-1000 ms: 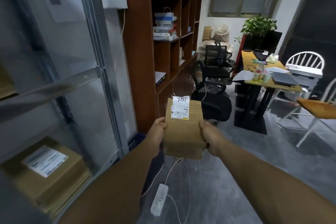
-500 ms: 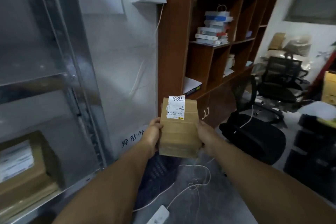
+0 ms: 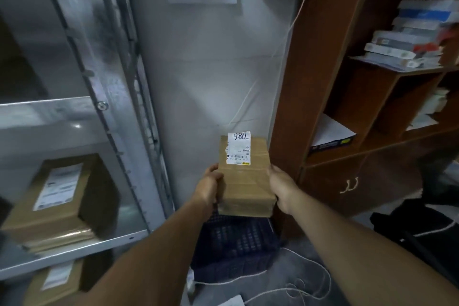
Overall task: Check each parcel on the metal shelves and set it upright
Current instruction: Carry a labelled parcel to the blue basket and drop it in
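I hold the parcel (image 3: 244, 181) in the lower middle of the frame, between my two hands. My left hand (image 3: 208, 189) grips its left edge, thumb on top and fingers wrapped round the side. My right hand (image 3: 283, 189) clasps the right edge the same way. Its white label (image 3: 239, 148) faces up at the far end. The parcel hangs in the air above a blue crate (image 3: 236, 238), just right of the metal shelves (image 3: 74, 251), where a second box (image 3: 64, 196) lies at the lower left. Since half a second ago my grip is unchanged, but the view has swung left: the shelves fill more of the frame and the wooden bookcase (image 3: 310, 82) has slid right.
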{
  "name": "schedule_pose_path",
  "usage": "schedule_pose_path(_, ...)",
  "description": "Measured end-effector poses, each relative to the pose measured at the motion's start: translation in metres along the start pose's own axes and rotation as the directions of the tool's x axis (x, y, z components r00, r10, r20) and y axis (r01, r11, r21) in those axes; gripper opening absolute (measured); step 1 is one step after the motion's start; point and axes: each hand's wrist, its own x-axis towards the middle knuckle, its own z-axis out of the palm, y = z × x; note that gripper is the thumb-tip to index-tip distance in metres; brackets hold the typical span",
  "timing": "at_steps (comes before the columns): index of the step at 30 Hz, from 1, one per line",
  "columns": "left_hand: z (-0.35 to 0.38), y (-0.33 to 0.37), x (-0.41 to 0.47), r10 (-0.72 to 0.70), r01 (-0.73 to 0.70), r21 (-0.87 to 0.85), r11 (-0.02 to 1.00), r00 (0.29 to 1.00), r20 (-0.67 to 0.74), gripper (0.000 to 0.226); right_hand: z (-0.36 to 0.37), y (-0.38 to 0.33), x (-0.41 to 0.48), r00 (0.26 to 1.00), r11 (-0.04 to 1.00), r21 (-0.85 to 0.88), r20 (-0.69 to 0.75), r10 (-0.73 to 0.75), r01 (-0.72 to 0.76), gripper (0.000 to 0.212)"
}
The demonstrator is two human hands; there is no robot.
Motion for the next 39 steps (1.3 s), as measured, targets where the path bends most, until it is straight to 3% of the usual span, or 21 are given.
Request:
schedule_pose_path(7, -0.004, 0.027, 0.058, 0.030, -0.028, 0.029, 0.999, 0.997, -0.071, 0.030, 0.022, -0.037, 0.054, 0.996, 0.998, -0.023, 0.065, -0.055, 0.056, 0.020)
schedule_pose_path(11, -0.005, 0.034, 0.074, 0.034, -0.032, 0.013, 0.999, 0.994, -0.106, 0.034, 0.029, -0.046, 0.084, 0.994, 0.996, -0.056, 0.084, -0.071, 0.075, 0.039)
schedule_pose_path(19, -0.005, 0.005, 0.116, 0.015, -0.016, -0.002, 1.000, 0.979, -0.201, 0.036, 0.037, -0.028, 0.124, 0.983, 0.998, -0.036, 0.180, -0.035, 0.042, 0.031)
schedule_pose_path(23, -0.014, -0.051, 0.155, 0.011, -0.016, -0.018, 1.000, 0.969, -0.246, 0.038, 0.056, 0.033, 0.179, 0.970, 0.997, -0.065, 0.240, -0.026, 0.043, 0.046)
schedule_pose_path(32, -0.048, -0.227, 0.270, 0.000, 0.004, 0.012, 1.000, 0.946, -0.323, 0.032, 0.103, 0.214, 0.296, 0.948, 0.995, -0.094, 0.319, 0.005, 0.026, 0.050)
schedule_pose_path(39, -0.081, -0.347, 0.358, 0.006, 0.008, 0.041, 0.999, 0.942, -0.336, 0.040, 0.135, 0.329, 0.374, 0.936, 0.990, -0.137, 0.350, 0.030, 0.020, 0.054)
